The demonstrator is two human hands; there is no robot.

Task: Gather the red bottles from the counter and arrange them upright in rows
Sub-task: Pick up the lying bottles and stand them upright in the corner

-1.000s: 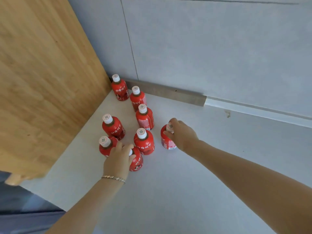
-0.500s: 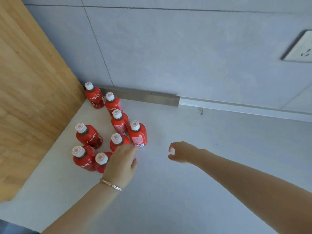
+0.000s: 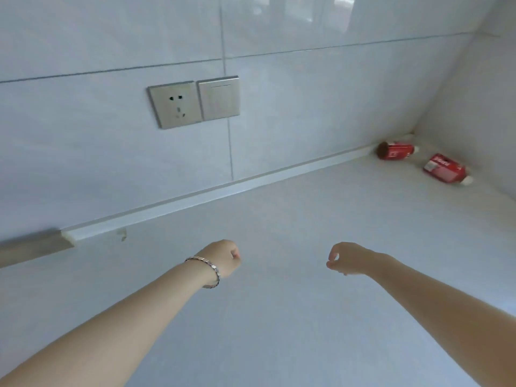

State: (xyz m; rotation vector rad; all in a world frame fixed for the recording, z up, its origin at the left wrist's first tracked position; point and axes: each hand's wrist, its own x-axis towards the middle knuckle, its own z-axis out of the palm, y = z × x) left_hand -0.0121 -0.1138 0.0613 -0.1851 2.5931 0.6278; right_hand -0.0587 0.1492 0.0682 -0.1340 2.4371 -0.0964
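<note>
Two red bottles lie on their sides in the far right corner of the white counter (image 3: 279,317): one (image 3: 395,151) against the back wall, the other (image 3: 444,170) a little nearer, by the right wall. Both are far from my hands. My left hand (image 3: 224,258), with a bracelet on the wrist, hovers over the counter's middle with fingers curled and nothing in it. My right hand (image 3: 346,258) hovers beside it, fingers loosely curled, also empty. The upright group of bottles is out of view to the left.
A metal wall socket (image 3: 176,104) and a switch (image 3: 219,98) sit on the tiled back wall. A low ledge (image 3: 195,195) runs along the wall's base. The right wall closes the counter at the corner.
The view has swung right, away from the upright bottles and the wooden panel. Both hands have left the bottles and moved right, empty. The two lying bottles have come into view.
</note>
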